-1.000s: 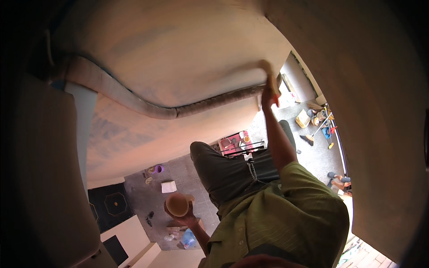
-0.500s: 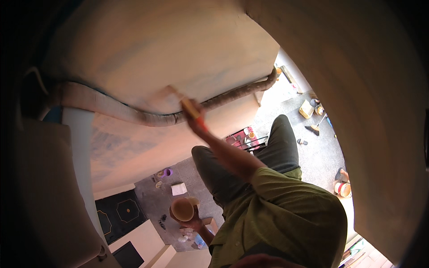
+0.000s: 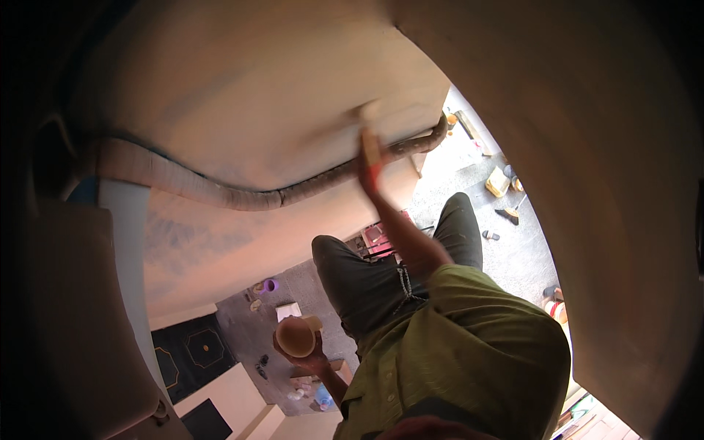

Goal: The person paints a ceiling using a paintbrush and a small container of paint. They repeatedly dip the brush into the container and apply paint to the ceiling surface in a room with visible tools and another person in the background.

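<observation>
In the right hand [image 3: 366, 174], a tool [image 3: 372, 146] shows yellow-tan and red; in the left hand [image 3: 315, 359], a container [image 3: 296, 336] is peach-tan. Left of that grip, a black panel [image 3: 202, 348] bears gold outlines.

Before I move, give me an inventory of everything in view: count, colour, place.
brush: 1, tan, blurred, right hand
pot: 1, tan, left hand
pipe: 1, brownish, across upper view
wall: 1, pinkish, below pipe
stand: 1, pink top, between knees, partly hidden
mug: 1, purple, floor, left
flat piece: 1, white, floor beyond pot
panel: 1, black with gold lines, lower left
yellow tub: 1, floor, right
broom: 1, dark bristles, floor, right
sandal: 1, dark, floor, right
small floor clutter: uncountable
hands: 2, left around pot, right gripping brush
shirt: 1, green, lower centre
trousers: 1 pair, dark, centre
</observation>
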{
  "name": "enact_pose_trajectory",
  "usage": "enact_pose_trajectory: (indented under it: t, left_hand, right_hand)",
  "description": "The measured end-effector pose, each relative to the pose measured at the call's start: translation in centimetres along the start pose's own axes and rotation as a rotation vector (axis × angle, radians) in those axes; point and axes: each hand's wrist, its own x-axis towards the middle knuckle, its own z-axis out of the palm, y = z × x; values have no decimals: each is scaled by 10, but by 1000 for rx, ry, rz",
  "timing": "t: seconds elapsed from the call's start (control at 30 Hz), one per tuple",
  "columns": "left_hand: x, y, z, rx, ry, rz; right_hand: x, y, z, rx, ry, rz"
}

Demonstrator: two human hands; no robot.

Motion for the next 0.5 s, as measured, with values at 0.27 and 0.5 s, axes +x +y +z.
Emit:
enact_pose_trajectory:
  t: [0.27,0.5]
  left_hand:
    - [-14,9,-24,158,-17,43]
    - [-21,2,-23,133,-34,21]
  right_hand:
    - [-83,-45,87,-205,-180,-279]
    - [89,-43,-109,-147,231,-41]
